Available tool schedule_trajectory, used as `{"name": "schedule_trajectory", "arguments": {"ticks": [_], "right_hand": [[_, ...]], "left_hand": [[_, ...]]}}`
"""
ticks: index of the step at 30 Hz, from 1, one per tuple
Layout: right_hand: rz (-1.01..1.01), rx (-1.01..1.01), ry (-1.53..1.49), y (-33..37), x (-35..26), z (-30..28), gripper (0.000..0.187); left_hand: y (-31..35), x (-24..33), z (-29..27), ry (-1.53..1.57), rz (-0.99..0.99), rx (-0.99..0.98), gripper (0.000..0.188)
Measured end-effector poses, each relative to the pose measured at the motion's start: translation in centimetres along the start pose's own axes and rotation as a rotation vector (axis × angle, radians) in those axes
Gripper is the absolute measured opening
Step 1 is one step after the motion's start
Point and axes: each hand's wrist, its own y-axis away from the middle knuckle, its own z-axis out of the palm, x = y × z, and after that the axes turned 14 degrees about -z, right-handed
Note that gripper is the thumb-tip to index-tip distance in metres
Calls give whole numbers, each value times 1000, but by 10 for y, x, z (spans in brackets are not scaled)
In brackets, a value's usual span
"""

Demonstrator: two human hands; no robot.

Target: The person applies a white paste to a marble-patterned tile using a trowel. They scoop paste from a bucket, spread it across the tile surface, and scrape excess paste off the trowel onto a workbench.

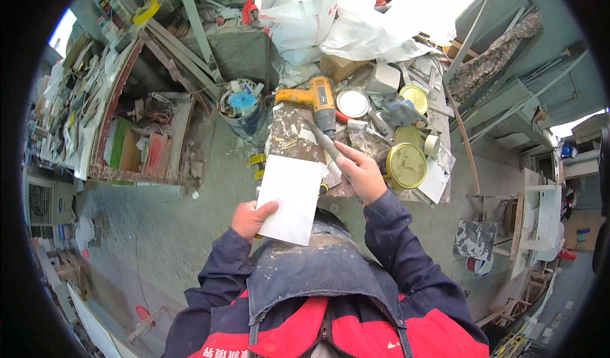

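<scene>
My left hand (251, 219) grips a flat white rectangular board (291, 196) by its lower left edge, with the thumb lying on its face. The board is tilted in front of my dark apron (305, 263). In my right hand (365, 176), the fingers are wrapped round a long, narrow grey tool (325, 142), blade-like in shape. It points up and to the left, just beyond the board's upper right corner. What kind of tool it is I cannot make out. Past its tip, a yellow heat gun (314, 101) lies on the cluttered workbench (289, 135).
Several round tins crowd the bench's right side, including a large gold-lidded tin (406, 166). A white bag (295, 18) stands at the back. A full bucket (243, 107) is left of the bench, and a loaded shelf unit (105, 129) stands farther left.
</scene>
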Motion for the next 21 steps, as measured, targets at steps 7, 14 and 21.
{"name": "schedule_trajectory", "arguments": {"ticks": [7, 14, 21], "right_hand": [[340, 13, 46, 45, 65, -28, 52], [581, 214, -203, 54, 139, -6, 46], [424, 413, 35, 42, 126, -56, 46]], "left_hand": [[-73, -54, -58, 35, 107, 445, 47], [-68, -68, -95, 64, 71, 467, 48], [-85, -53, -66, -97, 9, 416, 47]]}}
